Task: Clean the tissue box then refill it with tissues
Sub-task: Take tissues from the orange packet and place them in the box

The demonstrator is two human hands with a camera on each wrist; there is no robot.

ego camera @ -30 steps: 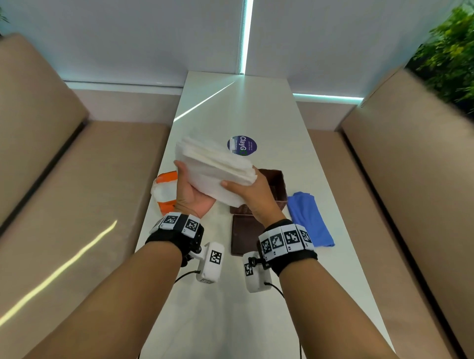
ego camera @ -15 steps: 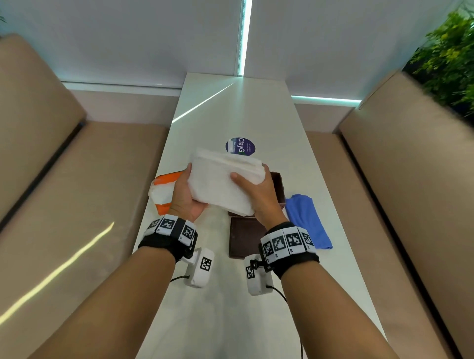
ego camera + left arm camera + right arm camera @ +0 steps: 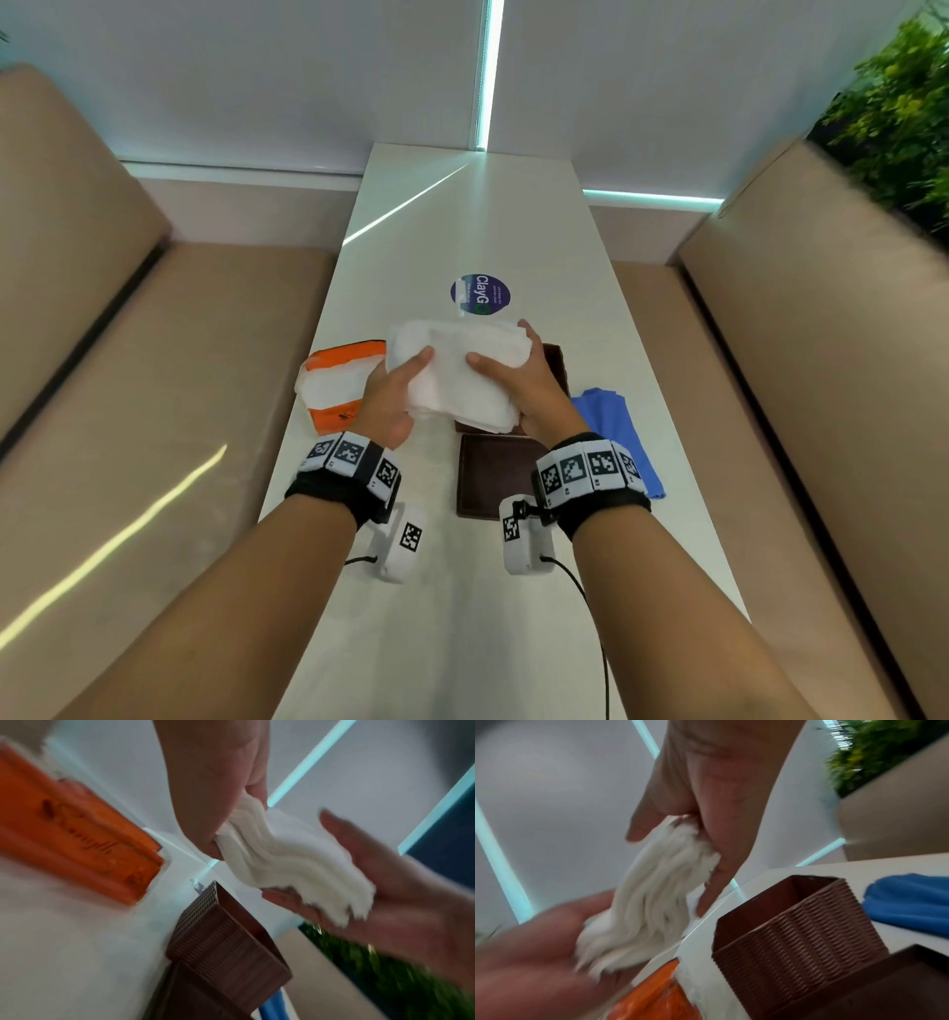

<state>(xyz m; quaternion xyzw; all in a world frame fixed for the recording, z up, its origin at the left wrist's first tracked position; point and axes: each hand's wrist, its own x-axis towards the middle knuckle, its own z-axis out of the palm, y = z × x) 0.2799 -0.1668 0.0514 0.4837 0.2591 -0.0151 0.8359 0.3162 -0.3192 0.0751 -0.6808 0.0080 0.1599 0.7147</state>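
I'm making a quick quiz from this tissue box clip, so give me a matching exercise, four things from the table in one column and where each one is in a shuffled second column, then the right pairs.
Things
1. stack of tissues
2. blue cloth
3. orange tissue pack
4. brown lid

Places
A. flat on the table, just nearer the person than the open brown tissue box
B. on the table, right of the box
C. on the table, left of the box
D. held off the table between the left hand and the right hand

Pairs: 1-D, 2-B, 3-C, 4-A
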